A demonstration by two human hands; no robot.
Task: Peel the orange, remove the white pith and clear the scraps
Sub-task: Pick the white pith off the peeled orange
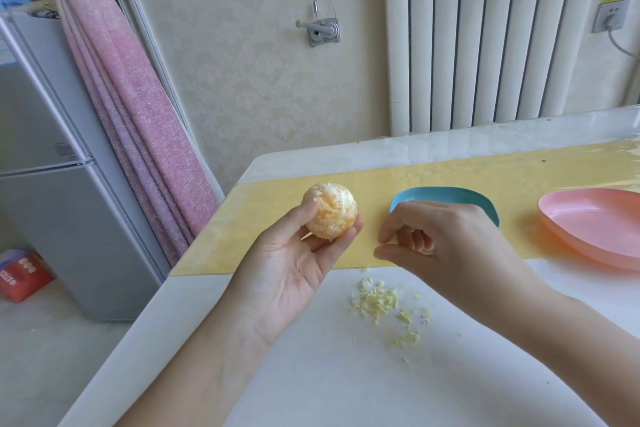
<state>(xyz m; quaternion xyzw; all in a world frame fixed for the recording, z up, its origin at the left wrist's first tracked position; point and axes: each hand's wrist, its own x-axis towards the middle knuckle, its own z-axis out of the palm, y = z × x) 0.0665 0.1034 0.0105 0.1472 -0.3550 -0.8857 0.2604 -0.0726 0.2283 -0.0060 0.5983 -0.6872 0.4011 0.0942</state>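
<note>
My left hand (pixel 294 263) holds the peeled orange (pixel 330 215) up at its fingertips, thumb on the left side and fingers under it. White pith strands still cling to the fruit. My right hand (pixel 446 236) hovers just right of it with curled fingers, thumb and forefinger close together; whether a bit of pith sits between them is hard to tell. A loose heap of pale pith scraps (pixel 377 300) lies on the white table (pixel 311 374) below my right hand, with more crumbs (pixel 408 338) trailing toward me.
A blue dish (pixel 446 194) sits on the yellow mat (pixel 263 218), partly behind my right hand. A pink dish (pixel 595 229) stands at the right edge. Left of the table stand a grey fridge (pixel 59 184) and a pink curtain (pixel 131 107); a radiator (pixel 485 35) is behind.
</note>
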